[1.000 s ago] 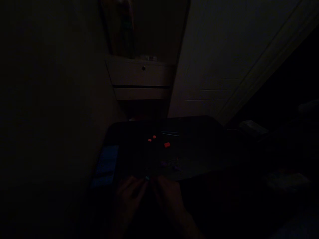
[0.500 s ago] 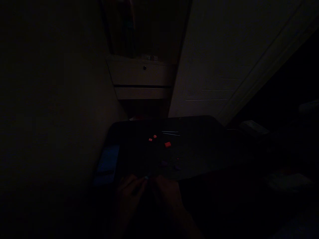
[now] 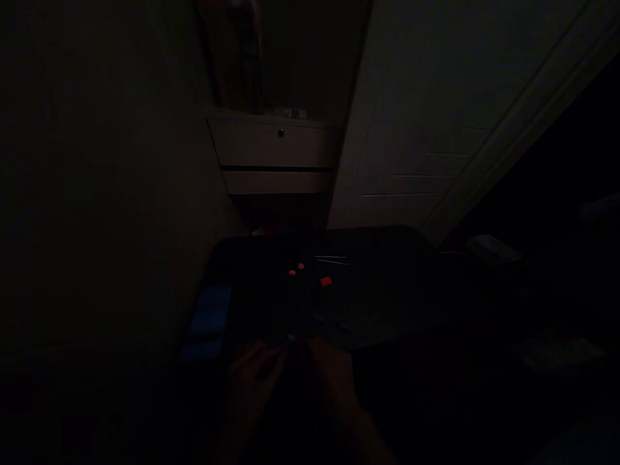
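Lighting is dim. Left hand (image 3: 252, 371): fingers are pinching a small pale piece (image 3: 291, 338) near the front of the dark desk (image 3: 387, 278). Right hand (image 3: 332, 371) is staying close beside the piece; finger state cannot be told in the dark. Farther back, a red block (image 3: 326, 281) is lying between two orange-red bits (image 3: 292, 272) and the desk's right side; two thin rods (image 3: 332, 261) are lying behind it.

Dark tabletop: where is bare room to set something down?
Apparently right of the red rectangular block, and between the bluish flat panel and small red pieces. Crowded: dim pieces, colour unclear, beyond the right hand. Darkness may hide more.
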### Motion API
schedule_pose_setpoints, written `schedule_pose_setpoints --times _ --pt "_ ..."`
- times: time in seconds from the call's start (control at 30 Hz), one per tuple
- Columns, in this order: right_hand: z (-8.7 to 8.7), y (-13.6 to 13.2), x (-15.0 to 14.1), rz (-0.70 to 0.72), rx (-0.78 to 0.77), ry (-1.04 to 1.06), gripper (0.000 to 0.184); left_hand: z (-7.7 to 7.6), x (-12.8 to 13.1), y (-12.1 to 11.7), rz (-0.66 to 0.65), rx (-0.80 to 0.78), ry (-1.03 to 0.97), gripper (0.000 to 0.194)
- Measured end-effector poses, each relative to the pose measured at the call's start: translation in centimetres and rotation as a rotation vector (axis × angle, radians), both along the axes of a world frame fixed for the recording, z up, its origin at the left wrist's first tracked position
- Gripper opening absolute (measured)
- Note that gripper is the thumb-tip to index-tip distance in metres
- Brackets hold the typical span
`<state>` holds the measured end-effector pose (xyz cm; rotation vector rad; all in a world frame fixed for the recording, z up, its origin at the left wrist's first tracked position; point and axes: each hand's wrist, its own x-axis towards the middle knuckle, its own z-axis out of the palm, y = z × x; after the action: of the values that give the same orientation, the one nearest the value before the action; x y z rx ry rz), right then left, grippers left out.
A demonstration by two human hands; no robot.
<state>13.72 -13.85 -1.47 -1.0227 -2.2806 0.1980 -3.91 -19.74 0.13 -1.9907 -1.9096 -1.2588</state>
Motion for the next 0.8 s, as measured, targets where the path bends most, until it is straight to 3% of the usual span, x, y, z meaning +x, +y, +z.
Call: schedule_pose_setpoints --times 0.37,0.5,0.67,0.8 --pt "0.9 -0.2 0.4 0.04 -0.067 0.127 0.039 -0.9 -0.9 -0.2 -0.059 -0.006 0.102 0.062" --pt "0.9 -0.5 0.3 0.083 -0.071 0.11 0.036 -0.8 -1.1 -0.4 -0.099 -0.021 0.121 0.059" --pt "0.4 -0.2 0.0 0.07 -0.057 0.076 0.029 -1.1 -0.8 -0.2 -0.021 -0.049 0.046 0.046" --pt "0.6 -0.2 0.1 0.092 -0.06 0.056 0.025 -1.3 -0.7 -0.2 -0.008 -0.054 0.021 0.046"
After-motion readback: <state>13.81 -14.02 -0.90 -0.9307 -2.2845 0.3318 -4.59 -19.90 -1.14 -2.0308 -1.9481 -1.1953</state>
